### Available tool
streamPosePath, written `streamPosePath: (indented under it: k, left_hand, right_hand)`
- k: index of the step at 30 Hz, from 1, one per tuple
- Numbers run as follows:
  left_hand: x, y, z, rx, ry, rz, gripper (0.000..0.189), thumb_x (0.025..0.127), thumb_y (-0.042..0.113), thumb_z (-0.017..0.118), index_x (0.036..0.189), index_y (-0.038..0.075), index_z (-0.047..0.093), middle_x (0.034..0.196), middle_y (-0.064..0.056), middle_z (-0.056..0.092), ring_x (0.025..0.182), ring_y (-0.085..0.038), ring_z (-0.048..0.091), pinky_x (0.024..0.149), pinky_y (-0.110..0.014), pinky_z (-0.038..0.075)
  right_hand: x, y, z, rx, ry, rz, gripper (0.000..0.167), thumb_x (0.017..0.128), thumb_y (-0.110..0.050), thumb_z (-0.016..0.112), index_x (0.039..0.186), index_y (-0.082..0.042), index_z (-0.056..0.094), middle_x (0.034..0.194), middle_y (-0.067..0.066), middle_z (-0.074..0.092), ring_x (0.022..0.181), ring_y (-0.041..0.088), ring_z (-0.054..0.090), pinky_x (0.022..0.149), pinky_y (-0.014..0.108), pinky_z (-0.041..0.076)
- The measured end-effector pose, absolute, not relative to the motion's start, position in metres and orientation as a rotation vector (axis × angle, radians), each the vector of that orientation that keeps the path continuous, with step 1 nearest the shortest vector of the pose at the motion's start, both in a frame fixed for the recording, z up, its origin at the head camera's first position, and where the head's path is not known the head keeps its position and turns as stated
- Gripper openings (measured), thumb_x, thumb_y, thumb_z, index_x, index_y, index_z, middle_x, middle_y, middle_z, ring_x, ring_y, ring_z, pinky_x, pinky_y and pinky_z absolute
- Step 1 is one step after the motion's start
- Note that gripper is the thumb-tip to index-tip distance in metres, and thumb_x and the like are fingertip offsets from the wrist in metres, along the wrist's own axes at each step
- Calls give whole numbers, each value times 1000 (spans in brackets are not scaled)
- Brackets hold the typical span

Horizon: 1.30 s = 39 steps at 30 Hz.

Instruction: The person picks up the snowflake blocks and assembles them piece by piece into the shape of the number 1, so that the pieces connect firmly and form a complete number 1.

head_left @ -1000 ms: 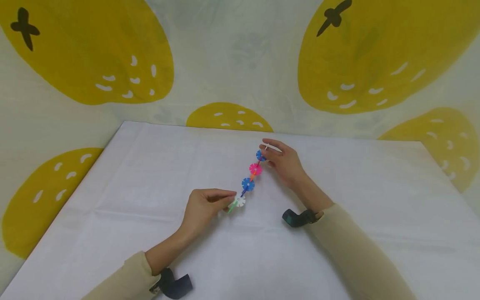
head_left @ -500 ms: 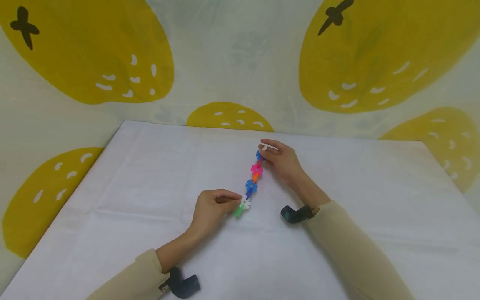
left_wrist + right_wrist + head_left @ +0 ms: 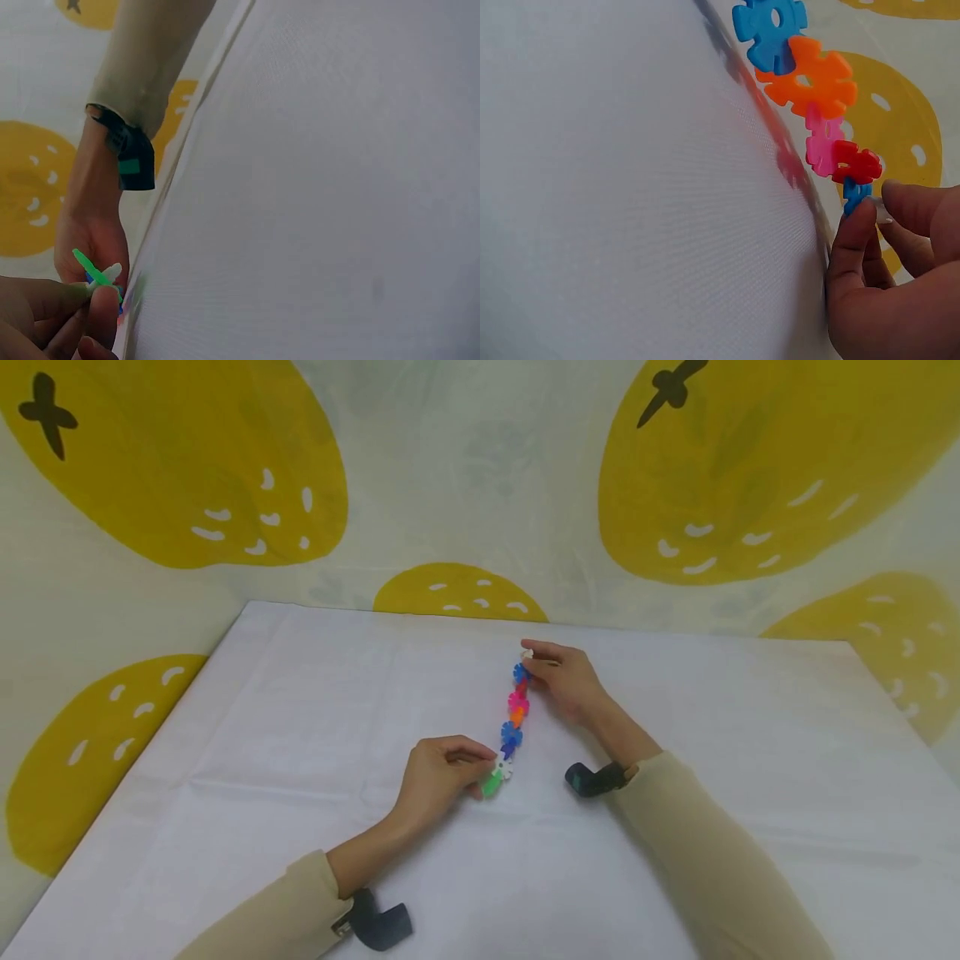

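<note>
A chain of interlocking snowflake discs runs between both hands, held above the table. My left hand pinches its near end, at the white disc beside a green disc. The thumb and fingers of my right hand grip the far end, at a white disc mostly covered by the fingertips. Close to that hand comes a blue disc, then red, pink and orange discs. In the left wrist view, the green disc crosses the white one edge-on.
A white cloth covers the table. Behind it hangs a pale backdrop with big yellow fruit shapes. Dark wrist cameras stick out from both beige sleeves.
My left hand has shifted right with its end of the chain, so the chain hangs steeper and its discs have turned. My right hand has hardly moved and keeps its grip.
</note>
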<state>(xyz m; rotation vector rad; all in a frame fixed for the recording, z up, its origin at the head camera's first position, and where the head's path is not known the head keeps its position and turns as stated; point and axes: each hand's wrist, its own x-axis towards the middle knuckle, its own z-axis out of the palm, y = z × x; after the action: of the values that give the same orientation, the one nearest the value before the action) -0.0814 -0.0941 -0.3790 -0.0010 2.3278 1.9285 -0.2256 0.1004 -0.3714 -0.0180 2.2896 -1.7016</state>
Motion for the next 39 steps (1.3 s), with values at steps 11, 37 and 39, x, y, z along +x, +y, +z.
streamPosePath:
  k: [11, 37, 39]
  left_hand:
    - [-80, -85, -381, -20, 2342, 1925, 5, 82, 8, 74, 86, 9, 76, 74, 0, 70, 56, -19, 65, 54, -23, 46]
    - [-79, -73, -385, 87, 2342, 1919, 4, 80, 8, 76, 84, 8, 75, 69, -1, 69, 56, -18, 62, 42, -22, 40]
    - [-78, -72, -385, 91, 2349, 1907, 4, 80, 8, 76, 84, 10, 75, 70, 0, 69, 56, -18, 61, 42, -22, 40]
  right_hand:
    - [-230, 103, -373, -29, 2377, -1610, 37, 95, -18, 61, 132, -16, 60, 124, 8, 59, 109, 20, 58, 90, 31, 48]
    - [-232, 101, -377, -95, 2504, -1523, 30, 94, -17, 60, 124, -14, 66, 121, 7, 63, 114, 21, 54, 96, 35, 44]
    - [-231, 101, -378, -93, 2509, -1526, 30, 95, -18, 59, 124, -13, 66, 121, 8, 63, 113, 21, 55, 96, 34, 45]
